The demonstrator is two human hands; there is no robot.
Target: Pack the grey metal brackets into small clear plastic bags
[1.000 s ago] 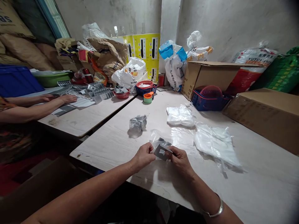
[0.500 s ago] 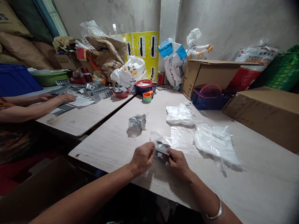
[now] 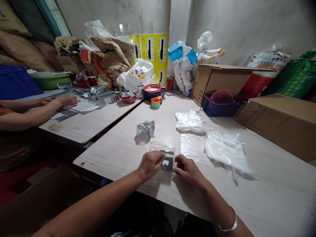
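Grey sheet-metal bracket (image 3: 168,162) in a clear plastic bag (image 3: 160,146) between both hands, stiff but slippery through the film, best held by its edges: left hand (image 3: 150,165) pinching, right hand (image 3: 187,170) curled against it.

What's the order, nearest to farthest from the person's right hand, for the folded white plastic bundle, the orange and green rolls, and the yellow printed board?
1. Folded white plastic bundle: on the table, straight ahead of the right hand.
2. Orange and green rolls: farther back, near the table's far left corner.
3. Yellow printed board: behind the table, against the wall.
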